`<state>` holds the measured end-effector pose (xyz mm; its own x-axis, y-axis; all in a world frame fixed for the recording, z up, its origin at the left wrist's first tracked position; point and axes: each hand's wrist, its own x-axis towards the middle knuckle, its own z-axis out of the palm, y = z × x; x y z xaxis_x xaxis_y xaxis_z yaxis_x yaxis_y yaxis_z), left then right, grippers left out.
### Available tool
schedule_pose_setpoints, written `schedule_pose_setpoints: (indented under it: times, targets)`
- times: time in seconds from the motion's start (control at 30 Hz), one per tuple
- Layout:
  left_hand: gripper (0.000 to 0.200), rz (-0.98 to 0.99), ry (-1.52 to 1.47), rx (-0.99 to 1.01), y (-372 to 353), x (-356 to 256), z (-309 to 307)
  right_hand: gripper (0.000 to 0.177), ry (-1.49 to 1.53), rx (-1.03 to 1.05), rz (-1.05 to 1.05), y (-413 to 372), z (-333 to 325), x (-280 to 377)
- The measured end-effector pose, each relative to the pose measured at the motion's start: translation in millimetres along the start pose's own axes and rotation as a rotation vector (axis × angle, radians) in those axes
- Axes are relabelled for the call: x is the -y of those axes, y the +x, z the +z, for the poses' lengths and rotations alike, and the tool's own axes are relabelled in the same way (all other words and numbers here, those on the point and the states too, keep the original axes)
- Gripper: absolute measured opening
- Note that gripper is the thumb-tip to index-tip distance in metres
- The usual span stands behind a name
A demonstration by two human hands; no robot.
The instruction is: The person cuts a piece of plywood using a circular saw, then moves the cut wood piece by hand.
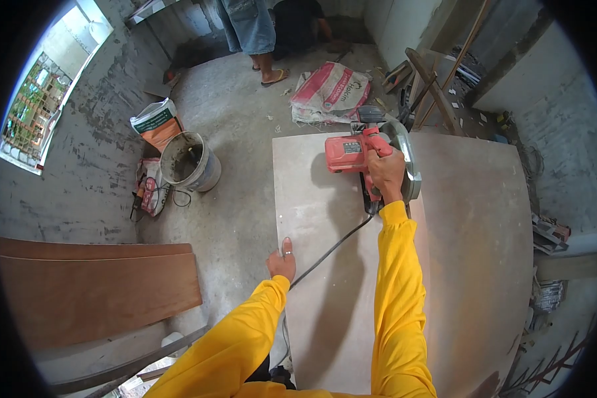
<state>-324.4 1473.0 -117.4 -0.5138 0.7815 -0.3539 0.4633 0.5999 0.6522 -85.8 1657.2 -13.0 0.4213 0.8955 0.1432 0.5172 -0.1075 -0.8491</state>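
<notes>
My right hand (387, 174) is wrapped round the handle of a red circular saw (346, 154). The saw rests near the far edge of a large plywood sheet (471, 265), its silver blade guard (404, 149) to the right of my hand. A dark power cord (331, 249) runs from the saw's rear, across the sheet, towards my left forearm. At the sheet's left edge, my left hand (282, 261) grips the board with the thumb on top and a ring showing; its other fingers are partly hidden. Both my sleeves are yellow.
Beyond the sheet lies a red-and-white cement sack (331, 93). A dirty bucket (191, 162) stands left, beside an orange-and-white bag (158, 125). Brown boards (99, 285) lie lower left. A person in denim shorts (249, 26) stands at the back, another crouches nearby. Wooden pieces (434, 93) lean far right.
</notes>
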Motion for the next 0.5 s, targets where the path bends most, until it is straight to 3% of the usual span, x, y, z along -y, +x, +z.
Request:
schedule_pose_setpoints:
  times: [0.33, 0.5]
  targets:
    - [0.067, -0.066, 0.023, -0.009, 1.3, 0.4, 3.7, 0.029, -0.006, 0.008, 0.029, 11.7, 8.0, -7.9]
    - [0.067, -0.064, -0.026, 0.104, 7.8, 4.6, 3.7, 0.03, -0.017, -0.021, -0.022, 10.1, 5.6, 1.7]
